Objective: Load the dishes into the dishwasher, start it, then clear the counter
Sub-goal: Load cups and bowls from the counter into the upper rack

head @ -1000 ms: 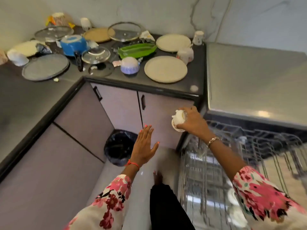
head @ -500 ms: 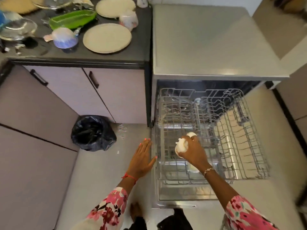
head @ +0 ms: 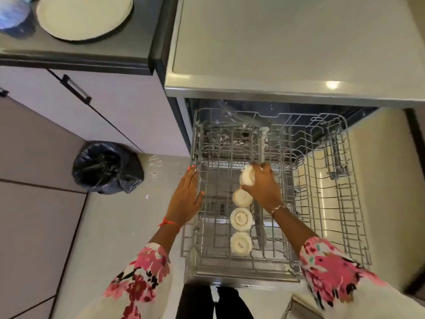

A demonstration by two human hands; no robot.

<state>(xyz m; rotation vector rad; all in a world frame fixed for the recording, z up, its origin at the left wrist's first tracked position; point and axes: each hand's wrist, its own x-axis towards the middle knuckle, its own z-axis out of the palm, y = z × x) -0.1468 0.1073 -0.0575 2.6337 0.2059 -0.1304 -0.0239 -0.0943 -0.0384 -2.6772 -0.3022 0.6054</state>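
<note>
**Cup held at the far end of the rack's row**

The right hand [head: 262, 187] reaches over the pulled-out upper rack [head: 345, 180] of the open dishwasher [head: 287, 42]. Its grip is clamped on a white cup [head: 247, 178], with the fingers curled over the top and the thumb underneath. The cup sticks out from the left side of the grip, tilted, with one round end turned up towards the camera. Whether it already touches the rack wires cannot be told.

Three more cups stand upside down in a line in the left half of the rack. The far cup [head: 242, 198] sits just beneath the held one, right beside the thumb. The middle cup [head: 240, 219] and the near cup [head: 240, 244] follow towards the person, each close to the next. The held cup lies in line with them, at the far end of the row.

The left hand [head: 186, 196] lies flat with straight fingers against the rack's left rim, its grip apart and holding nothing.

Up left on the dark desk [head: 92, 51] lies a pale plate [head: 85, 14], and beside it is a blurred blue dish [head: 13, 14]. A black bin bag [head: 107, 168] sits on the floor by the cupboard.
</note>
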